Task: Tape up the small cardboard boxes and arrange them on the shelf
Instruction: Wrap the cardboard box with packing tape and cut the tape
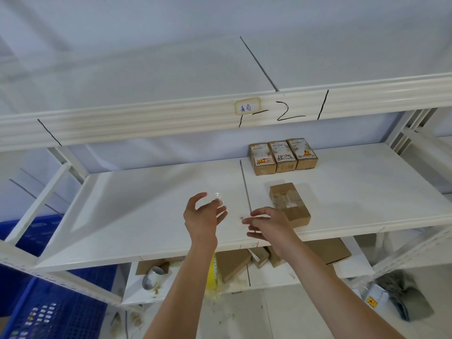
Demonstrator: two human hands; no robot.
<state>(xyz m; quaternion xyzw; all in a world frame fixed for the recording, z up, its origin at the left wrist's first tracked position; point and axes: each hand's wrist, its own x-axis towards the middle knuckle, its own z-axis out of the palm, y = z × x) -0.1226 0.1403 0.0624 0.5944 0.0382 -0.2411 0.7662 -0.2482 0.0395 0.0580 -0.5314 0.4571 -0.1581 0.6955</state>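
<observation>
Both hands hover above the white shelf [151, 204]. The left hand [201, 216] has its fingers curled and apart, seemingly pinching a clear scrap of tape [218, 197], though glare blurs it. The right hand [267, 225] is relaxed, fingers spread, touching nothing, just beside a cardboard box [288, 201]. Three labelled boxes [282, 155] stand in a row against the back.

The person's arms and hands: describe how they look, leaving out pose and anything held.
Both forearms are bare to the frame's bottom edge, with no sleeve in view. The left hand and right hand wear no gloves; no ring, watch or wristband shows.
</observation>
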